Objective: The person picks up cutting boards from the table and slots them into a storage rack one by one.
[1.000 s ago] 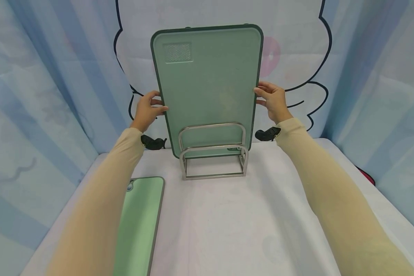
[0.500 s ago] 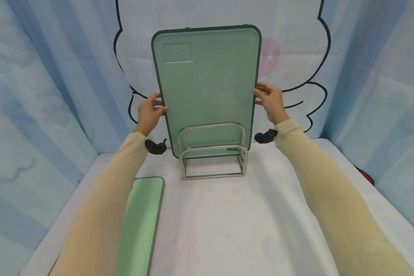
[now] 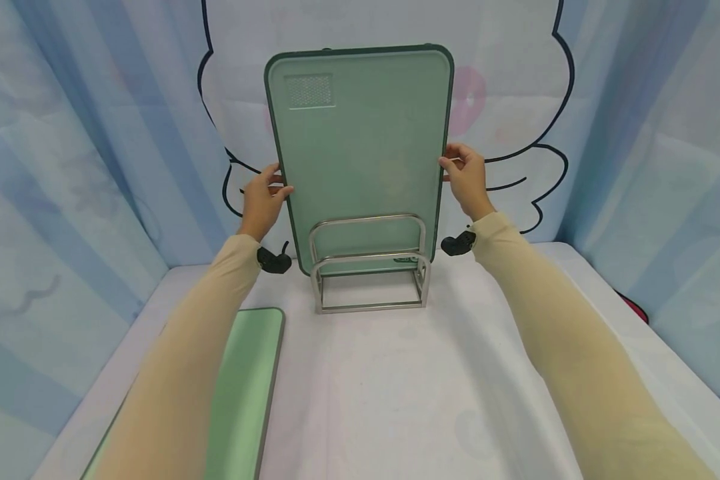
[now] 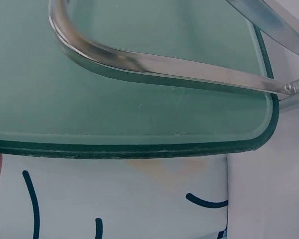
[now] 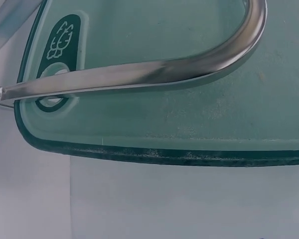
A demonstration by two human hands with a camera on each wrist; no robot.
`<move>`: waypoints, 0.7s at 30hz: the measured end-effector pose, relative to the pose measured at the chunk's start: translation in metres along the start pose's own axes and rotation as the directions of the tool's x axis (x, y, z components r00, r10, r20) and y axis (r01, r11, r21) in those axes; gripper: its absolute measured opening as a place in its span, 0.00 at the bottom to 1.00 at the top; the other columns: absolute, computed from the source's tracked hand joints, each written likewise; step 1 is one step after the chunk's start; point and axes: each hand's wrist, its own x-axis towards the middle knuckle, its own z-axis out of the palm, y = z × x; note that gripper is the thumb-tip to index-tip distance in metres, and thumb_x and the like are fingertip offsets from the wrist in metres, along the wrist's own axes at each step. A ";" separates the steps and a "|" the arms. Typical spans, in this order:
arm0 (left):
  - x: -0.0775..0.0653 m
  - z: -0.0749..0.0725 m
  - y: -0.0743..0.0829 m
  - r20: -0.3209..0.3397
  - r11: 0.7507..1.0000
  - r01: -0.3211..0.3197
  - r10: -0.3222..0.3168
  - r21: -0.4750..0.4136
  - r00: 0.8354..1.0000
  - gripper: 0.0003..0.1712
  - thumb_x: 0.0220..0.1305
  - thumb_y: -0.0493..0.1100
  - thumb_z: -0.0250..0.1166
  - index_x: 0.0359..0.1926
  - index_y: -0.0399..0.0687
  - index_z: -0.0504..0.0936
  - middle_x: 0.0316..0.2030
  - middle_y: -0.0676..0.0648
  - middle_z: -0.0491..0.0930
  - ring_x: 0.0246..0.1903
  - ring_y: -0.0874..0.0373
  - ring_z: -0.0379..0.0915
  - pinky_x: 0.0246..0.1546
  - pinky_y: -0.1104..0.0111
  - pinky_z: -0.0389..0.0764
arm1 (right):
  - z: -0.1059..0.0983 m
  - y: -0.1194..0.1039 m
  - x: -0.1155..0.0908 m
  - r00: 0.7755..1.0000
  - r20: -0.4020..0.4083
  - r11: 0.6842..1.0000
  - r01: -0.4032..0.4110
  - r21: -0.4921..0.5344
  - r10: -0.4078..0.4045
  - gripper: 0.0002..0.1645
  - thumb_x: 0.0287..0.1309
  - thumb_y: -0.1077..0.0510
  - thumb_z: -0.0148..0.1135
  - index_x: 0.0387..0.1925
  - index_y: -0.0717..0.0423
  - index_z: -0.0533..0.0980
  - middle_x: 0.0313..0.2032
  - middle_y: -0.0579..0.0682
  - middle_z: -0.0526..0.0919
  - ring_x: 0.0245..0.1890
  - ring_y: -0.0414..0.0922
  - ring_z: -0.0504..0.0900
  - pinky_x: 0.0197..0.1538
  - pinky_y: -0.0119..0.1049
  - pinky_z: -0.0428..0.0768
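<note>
A green cutting board (image 3: pixel 363 147) with dark green edges stands upright, leaning slightly back, in a metal rack (image 3: pixel 372 308). Its lower end sits behind the rack's front loops. My left hand (image 3: pixel 261 203) holds the board's left edge, thumb on the front face and fingers partly hidden behind. On the opposite edge, my right hand (image 3: pixel 468 179) pinches the board in the same way. The right wrist view shows a vegetable emblem (image 5: pixel 62 40) by a hole in the lower corner, crossed by a rack loop. In the left wrist view, the rack bar (image 4: pixel 154 64) passes across the board's face.
A second, lighter green board (image 3: pixel 246 387) lies flat on the white-covered table (image 3: pixel 396 387) at the left, partly hidden under my left sleeve. Blue-and-white curtains (image 3: pixel 84 133) hang around the back and sides. A red, dark-edged item (image 3: pixel 635 308) shows at the right table edge.
My left hand and forearm have shifted slightly right and down, and my right hand slightly left. The upright board has barely moved, its right edge a touch further left.
</note>
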 end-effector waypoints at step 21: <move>0.002 0.004 -0.004 0.016 0.992 0.086 -0.085 -0.098 0.996 0.31 0.63 0.38 0.61 0.67 0.42 0.64 0.55 0.35 0.75 0.52 0.44 0.76 0.53 0.62 0.79 | -0.003 0.005 0.000 1.000 0.008 0.999 0.007 -0.031 -0.007 0.16 0.63 0.64 0.55 0.52 0.66 0.73 0.34 0.40 0.75 0.31 0.29 0.76 0.31 0.20 0.77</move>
